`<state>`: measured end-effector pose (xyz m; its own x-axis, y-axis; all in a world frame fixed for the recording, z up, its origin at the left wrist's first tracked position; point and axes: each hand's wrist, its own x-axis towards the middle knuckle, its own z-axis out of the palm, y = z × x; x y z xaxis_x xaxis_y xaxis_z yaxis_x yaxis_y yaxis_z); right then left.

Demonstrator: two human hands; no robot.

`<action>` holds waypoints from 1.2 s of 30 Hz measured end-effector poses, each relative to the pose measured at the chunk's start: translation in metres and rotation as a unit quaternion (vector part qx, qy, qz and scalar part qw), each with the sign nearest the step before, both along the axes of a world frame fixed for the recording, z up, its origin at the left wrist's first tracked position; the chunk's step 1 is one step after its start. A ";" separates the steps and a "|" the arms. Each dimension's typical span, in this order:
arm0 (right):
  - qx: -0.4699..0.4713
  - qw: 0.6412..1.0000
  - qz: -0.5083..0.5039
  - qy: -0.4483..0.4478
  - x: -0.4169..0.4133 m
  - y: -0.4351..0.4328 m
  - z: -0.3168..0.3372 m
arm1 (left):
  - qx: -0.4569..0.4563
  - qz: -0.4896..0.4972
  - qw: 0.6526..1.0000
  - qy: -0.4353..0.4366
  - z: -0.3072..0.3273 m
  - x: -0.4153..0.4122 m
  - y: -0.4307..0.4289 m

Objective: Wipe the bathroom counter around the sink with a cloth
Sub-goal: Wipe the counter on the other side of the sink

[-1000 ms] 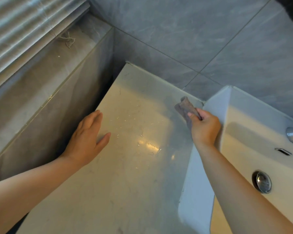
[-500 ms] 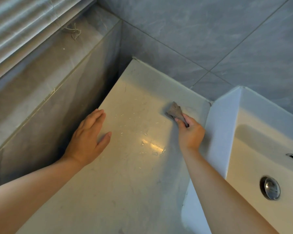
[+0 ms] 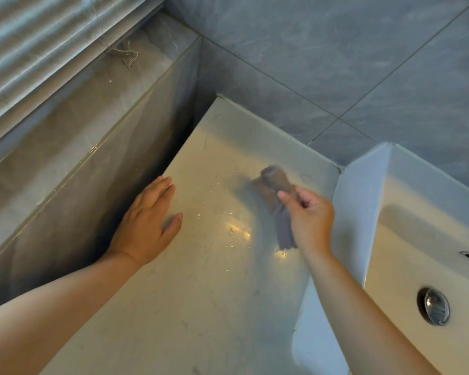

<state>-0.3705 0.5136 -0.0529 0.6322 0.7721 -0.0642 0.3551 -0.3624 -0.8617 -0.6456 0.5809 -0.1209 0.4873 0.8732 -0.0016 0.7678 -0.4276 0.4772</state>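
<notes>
Pinching the cloth (image 3: 275, 197) between thumb and curled fingers (image 3: 284, 197), the right hand (image 3: 310, 220) presses its bunched front end onto the desk (image 3: 214, 293) near the back edge, just beside the sink (image 3: 417, 239). The grip is tight and high on the cloth, probably so the front wad takes the pressure while the loose tail drags flat beneath the palm. The cloth is blurred, so its folds cannot be read. The left hand (image 3: 146, 226) lies released, palm down with fingers together, at the desk's left edge; it holds nothing and seems placed there as a brace for the lean toward the back corner. Scattered droplets glint on the desk between the two hands, so that middle stretch looks unwiped. The sink rises above the desk at its right edge, leaving a seam that the cloth needs to follow.
</notes>
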 end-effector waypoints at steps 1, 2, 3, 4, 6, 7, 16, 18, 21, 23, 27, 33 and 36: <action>0.017 0.999 -0.004 -0.030 0.009 0.011 0.008 | -0.002 0.002 1.000 0.002 -0.001 0.000 0.000; 0.022 0.998 0.000 -0.062 0.016 0.021 0.014 | -0.003 0.002 1.000 0.003 -0.001 0.000 0.000; 0.016 0.995 0.010 -0.095 0.022 0.032 0.017 | -0.003 0.002 1.000 0.004 -0.001 0.000 0.000; 0.004 0.992 0.023 -0.122 0.026 0.043 0.017 | -0.004 0.002 1.000 0.005 -0.001 0.000 0.001; -0.020 0.989 0.044 -0.142 0.032 0.059 0.008 | -0.006 0.002 1.000 0.007 0.000 0.000 0.000; -0.029 0.988 0.048 -0.145 0.033 0.066 0.000 | -0.007 0.002 1.000 0.006 0.000 0.000 0.000; 0.002 0.990 0.014 -0.141 0.003 0.063 -0.048 | -0.008 0.002 1.000 0.009 0.001 0.000 -0.001; 0.013 0.989 0.033 -0.145 -0.008 0.055 -0.049 | -0.007 0.002 1.000 0.022 0.001 0.001 -0.001; 0.023 0.988 0.053 -0.143 -0.030 0.038 -0.053 | -0.004 -0.002 0.999 0.036 0.002 0.001 -0.002; 0.023 0.989 0.069 -0.128 -0.042 0.028 -0.053 | 0.002 -0.007 0.999 0.052 0.003 0.002 -0.002; -0.023 0.992 0.121 -0.029 -0.048 0.018 -0.038 | 0.001 -0.033 0.997 0.066 0.005 -0.003 -0.001; 0.049 0.995 0.072 -0.056 -0.015 0.061 0.003 | -0.056 0.016 0.998 0.025 0.015 -0.026 -0.008; 0.030 0.988 0.072 -0.134 -0.003 0.098 -0.001 | -0.090 0.042 0.994 0.036 0.014 -0.029 -0.012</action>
